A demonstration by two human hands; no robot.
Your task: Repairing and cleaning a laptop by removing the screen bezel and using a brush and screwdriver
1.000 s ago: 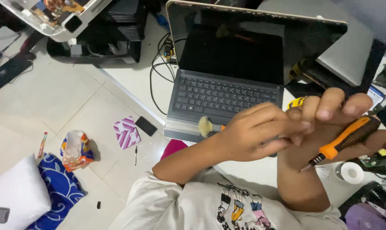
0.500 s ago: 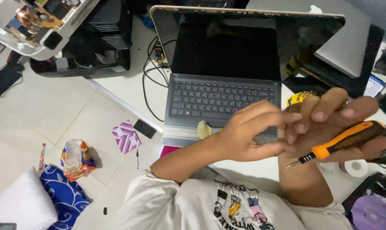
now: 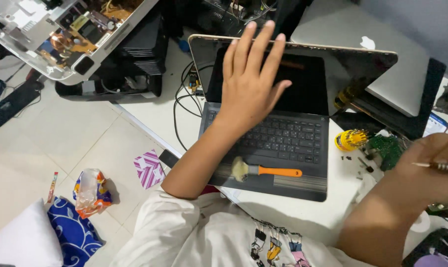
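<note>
Left hand [image 3: 248, 86] is up and away now, fingers spread flat and open, reaching over the keyboard toward the laptop's [image 3: 288, 123] dark screen, palm hovering just in front of the glass near its top edge. Half a second ago both hands were bunched together low at the front of the laptop; they have split apart. The right hand [image 3: 431, 163] has swung out to the right edge of the view, closed around the screwdriver [image 3: 444, 167], orange handle in the fist and the thin shaft poking left. So the screwdriver has come clear of the laptop, and the free hand looks to be going for the lid. The little brush [image 3: 266, 171] with the orange handle lies loose on the palm rest, bristles to the left, touched by nobody, just beside the left forearm. To the right of the keyboard, on the white table [image 3: 154, 111], sits a yellow bit holder [image 3: 351, 139] and, near it, a green circuit board [image 3: 388, 147] with small dark screws scattered between. A silver closed laptop [image 3: 382, 64] rests behind the open one, and an opened-up printer [image 3: 60, 34] sits at top left, its innards showing.
</note>
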